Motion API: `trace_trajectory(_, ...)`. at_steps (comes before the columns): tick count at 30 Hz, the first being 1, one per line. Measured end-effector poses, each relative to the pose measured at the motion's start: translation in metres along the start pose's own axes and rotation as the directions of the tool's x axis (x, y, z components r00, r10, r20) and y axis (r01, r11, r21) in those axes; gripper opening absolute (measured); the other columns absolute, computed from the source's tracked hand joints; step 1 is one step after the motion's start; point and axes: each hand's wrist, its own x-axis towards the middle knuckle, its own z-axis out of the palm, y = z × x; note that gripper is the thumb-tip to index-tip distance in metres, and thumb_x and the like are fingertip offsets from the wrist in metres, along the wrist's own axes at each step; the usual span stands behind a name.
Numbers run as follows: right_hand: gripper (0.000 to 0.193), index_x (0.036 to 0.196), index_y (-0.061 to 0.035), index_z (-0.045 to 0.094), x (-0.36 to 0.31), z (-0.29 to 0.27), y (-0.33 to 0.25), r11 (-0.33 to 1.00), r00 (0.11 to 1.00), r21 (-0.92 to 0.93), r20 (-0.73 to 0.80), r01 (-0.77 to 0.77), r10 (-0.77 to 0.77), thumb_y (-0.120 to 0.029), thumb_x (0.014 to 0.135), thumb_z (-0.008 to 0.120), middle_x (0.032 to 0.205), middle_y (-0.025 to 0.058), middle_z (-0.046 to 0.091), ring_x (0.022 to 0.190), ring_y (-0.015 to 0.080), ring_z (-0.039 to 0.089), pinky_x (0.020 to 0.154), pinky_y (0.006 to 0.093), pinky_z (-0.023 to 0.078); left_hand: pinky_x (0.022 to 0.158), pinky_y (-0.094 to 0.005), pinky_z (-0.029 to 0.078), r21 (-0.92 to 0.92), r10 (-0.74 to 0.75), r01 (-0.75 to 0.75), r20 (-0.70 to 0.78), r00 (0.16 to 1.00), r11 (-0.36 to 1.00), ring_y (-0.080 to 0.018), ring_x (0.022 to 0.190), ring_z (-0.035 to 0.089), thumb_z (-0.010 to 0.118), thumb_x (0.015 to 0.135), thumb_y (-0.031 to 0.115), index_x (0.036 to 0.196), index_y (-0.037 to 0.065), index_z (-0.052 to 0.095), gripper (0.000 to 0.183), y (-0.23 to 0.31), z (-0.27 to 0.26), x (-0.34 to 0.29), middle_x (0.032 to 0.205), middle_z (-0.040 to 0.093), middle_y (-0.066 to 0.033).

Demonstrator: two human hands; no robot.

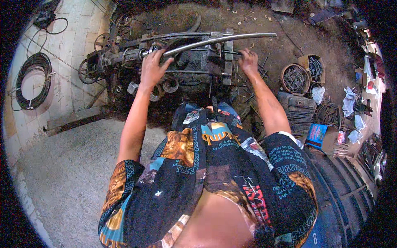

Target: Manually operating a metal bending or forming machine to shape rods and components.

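The steel rod [233, 38] runs from beside the left hand [154, 68] past the right hand [248, 63], overhanging the machine [196, 62]. I can't tell if either hand grips.

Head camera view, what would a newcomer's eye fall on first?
Probably the boldly patterned dark shirt, filling the lower middle. Next, likely the long shiny metal rod slanting over the dark machine at top centre, near the left hand. The coil of black cable also stands out at far left.

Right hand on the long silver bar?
No: the right hand appears below the silver bar in the picture, with a visible gap between them.
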Motion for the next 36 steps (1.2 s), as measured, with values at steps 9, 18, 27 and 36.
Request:
trace_trajectory(9, 0.032, 0.103, -0.0165, 0.058, -0.008, 0.015, 0.015, 1.000, 1.000, -0.005, -0.017, -0.012, 0.011, -0.011, 0.072, 0.062, 0.107, 0.0110, 0.058, 0.098, 0.0318, 0.055, 0.086, 0.0416, 0.039, 0.081, -0.0371, 0.044, -0.193, -0.184, 0.172, -0.050, 0.982, 0.966, -0.0333, 0.095, 0.055, 0.056, 0.086, 0.020, 0.110, 0.006, 0.058, 0.028, -0.026, 0.000, -0.031, 0.104, 0.058, -0.0148)
trace_trajectory(18, 0.037, 0.109, -0.0173, 0.055, -0.006, 0.018, 0.026, 0.998, 0.997, 0.053, 0.068, -0.032, 0.028, -0.013, 0.073, 0.063, 0.114, 0.0099, 0.055, 0.097, 0.0317, 0.054, 0.084, 0.0423, 0.040, 0.079, -0.0368, 0.045, -0.243, -0.230, 0.215, -0.036, 0.972, 0.946, -0.0327, 0.094, 0.056, 0.056, 0.086, 0.019, 0.113, 0.006, 0.056, 0.030, -0.022, 0.008, -0.031, 0.103, 0.057, -0.0152)
trace_trajectory(27, 0.025, 0.096, -0.0114, 0.060, 0.020, -0.045, -0.009, 0.987, 0.968, -0.013, -0.198, -0.161, 0.155, -0.017, 0.071, 0.063, 0.096, 0.0117, 0.061, 0.086, 0.0309, 0.059, 0.080, 0.0415, 0.045, 0.080, -0.0361, 0.045, -0.361, -0.334, 0.295, -0.050, 0.941, 0.885, -0.0287, 0.098, 0.055, 0.055, 0.085, 0.011, 0.128, 0.002, 0.040, 0.046, -0.030, 0.021, -0.045, 0.110, 0.053, -0.0171)
trace_trajectory(36, 0.034, 0.113, -0.0099, 0.056, 0.109, -0.136, -0.047, 0.941, 0.959, -0.249, -0.106, 0.231, -0.263, -0.030, 0.085, 0.053, 0.104, 0.0146, 0.059, 0.103, 0.0309, 0.053, 0.101, 0.0422, 0.031, 0.093, -0.0390, 0.039, -0.243, -0.345, 0.304, -0.147, 0.927, 0.921, -0.0325, 0.110, 0.048, 0.054, 0.084, 0.010, 0.131, -0.002, 0.032, 0.053, -0.042, 0.053, -0.112, 0.118, 0.048, -0.0211)
